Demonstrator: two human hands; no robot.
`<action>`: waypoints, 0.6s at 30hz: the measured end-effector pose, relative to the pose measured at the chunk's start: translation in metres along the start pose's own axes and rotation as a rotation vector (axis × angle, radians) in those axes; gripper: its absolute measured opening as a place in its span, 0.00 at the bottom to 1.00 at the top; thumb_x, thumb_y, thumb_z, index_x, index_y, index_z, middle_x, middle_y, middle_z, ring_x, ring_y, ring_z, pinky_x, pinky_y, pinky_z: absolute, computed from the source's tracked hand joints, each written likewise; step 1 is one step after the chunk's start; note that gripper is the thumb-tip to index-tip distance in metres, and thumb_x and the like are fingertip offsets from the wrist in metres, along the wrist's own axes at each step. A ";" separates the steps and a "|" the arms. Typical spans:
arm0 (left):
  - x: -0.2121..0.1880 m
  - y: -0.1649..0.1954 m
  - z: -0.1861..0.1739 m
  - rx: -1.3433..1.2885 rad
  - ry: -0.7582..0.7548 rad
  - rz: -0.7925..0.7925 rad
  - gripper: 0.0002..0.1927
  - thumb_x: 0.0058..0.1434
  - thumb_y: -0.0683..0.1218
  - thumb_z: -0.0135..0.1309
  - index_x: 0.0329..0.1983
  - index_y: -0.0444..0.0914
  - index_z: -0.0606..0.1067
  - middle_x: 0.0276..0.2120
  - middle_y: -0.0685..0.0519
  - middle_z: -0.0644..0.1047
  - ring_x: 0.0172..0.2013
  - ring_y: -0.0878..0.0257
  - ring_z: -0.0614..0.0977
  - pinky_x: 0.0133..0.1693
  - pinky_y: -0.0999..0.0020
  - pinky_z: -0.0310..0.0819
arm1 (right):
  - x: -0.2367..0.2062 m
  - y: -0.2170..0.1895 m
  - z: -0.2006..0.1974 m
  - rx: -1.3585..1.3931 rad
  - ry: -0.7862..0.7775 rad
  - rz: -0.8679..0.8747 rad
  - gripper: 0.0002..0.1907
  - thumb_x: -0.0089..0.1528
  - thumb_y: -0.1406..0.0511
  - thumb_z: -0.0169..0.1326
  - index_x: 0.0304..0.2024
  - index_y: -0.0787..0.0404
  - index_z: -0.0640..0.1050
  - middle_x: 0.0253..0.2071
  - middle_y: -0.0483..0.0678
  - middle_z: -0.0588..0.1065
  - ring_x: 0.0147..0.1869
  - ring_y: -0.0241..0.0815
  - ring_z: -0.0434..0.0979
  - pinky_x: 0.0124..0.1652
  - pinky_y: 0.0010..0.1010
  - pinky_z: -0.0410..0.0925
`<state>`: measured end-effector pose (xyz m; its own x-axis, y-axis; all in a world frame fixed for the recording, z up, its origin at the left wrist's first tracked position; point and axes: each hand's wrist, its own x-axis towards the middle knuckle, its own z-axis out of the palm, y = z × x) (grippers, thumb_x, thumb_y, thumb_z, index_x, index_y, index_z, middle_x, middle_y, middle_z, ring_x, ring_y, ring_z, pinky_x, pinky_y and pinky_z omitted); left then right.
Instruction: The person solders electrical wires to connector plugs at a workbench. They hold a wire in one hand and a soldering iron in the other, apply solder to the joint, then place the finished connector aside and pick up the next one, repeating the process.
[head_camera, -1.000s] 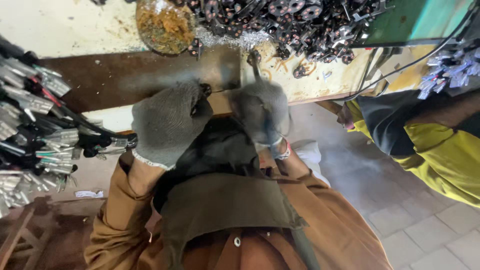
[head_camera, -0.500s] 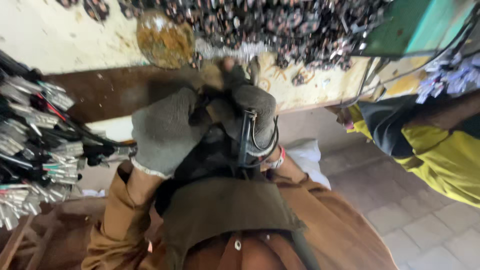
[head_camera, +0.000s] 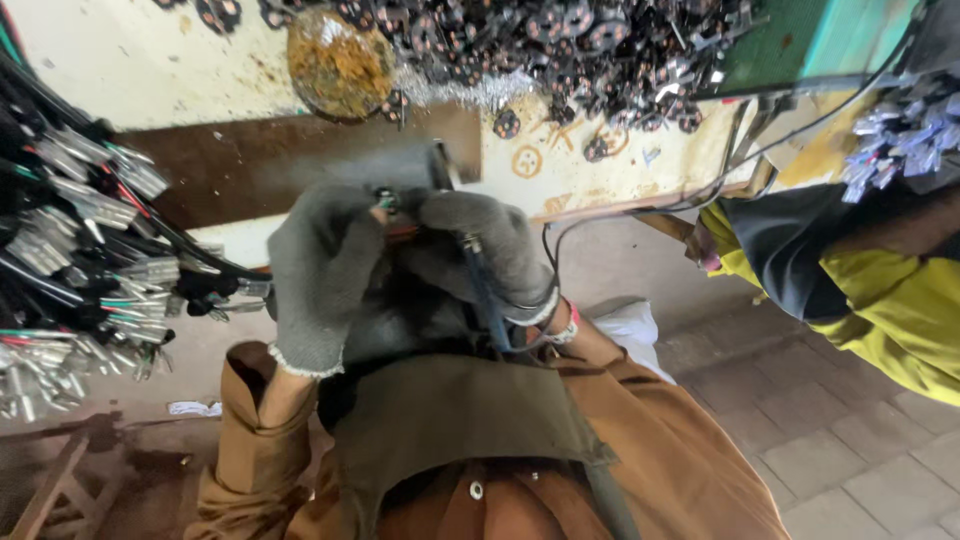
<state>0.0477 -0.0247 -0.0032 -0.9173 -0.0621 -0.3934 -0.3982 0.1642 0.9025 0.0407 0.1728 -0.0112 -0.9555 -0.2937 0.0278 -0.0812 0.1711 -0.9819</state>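
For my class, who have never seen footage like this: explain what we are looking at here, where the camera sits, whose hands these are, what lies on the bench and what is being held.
The camera sits on a person's head and looks down, so the brown-sleeved arms coming up from below are the wearer's own. There is no machine, only two hands in grey knitted gloves. The left hand and the right hand meet in front of the chest and pinch a small part between their fingers; it is too hidden to name. A dark cable runs down from the right hand. Ahead is a stained pale workbench with a heap of small dark metal parts and a rusty round lump. On the left hang bundles of wires with metal terminals. At the right edge is another person's yellow sleeve.
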 end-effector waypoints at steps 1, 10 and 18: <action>0.000 -0.004 0.001 0.018 -0.012 -0.010 0.03 0.70 0.38 0.58 0.45 0.34 0.76 0.33 0.52 0.78 0.32 0.70 0.76 0.35 0.72 0.72 | -0.002 -0.001 0.004 -0.003 0.025 0.006 0.22 0.59 0.76 0.67 0.52 0.63 0.73 0.49 0.56 0.78 0.54 0.47 0.82 0.52 0.35 0.76; -0.005 0.010 0.004 0.094 -0.118 -0.038 0.11 0.66 0.41 0.58 0.50 0.36 0.74 0.35 0.51 0.81 0.33 0.65 0.78 0.36 0.70 0.72 | -0.005 -0.001 0.000 -0.064 0.058 0.126 0.12 0.62 0.76 0.65 0.46 0.62 0.80 0.44 0.52 0.82 0.47 0.43 0.86 0.48 0.30 0.78; 0.009 0.016 -0.008 0.100 -0.337 0.131 0.09 0.68 0.41 0.53 0.50 0.36 0.77 0.40 0.44 0.79 0.41 0.50 0.83 0.43 0.59 0.75 | 0.001 -0.003 -0.011 -0.226 -0.189 0.094 0.10 0.65 0.69 0.67 0.48 0.57 0.83 0.47 0.46 0.83 0.51 0.41 0.86 0.49 0.27 0.77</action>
<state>0.0328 -0.0306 0.0085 -0.8995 0.2906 -0.3261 -0.2591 0.2460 0.9340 0.0367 0.1817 -0.0058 -0.8939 -0.4328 -0.1168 -0.0765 0.4040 -0.9115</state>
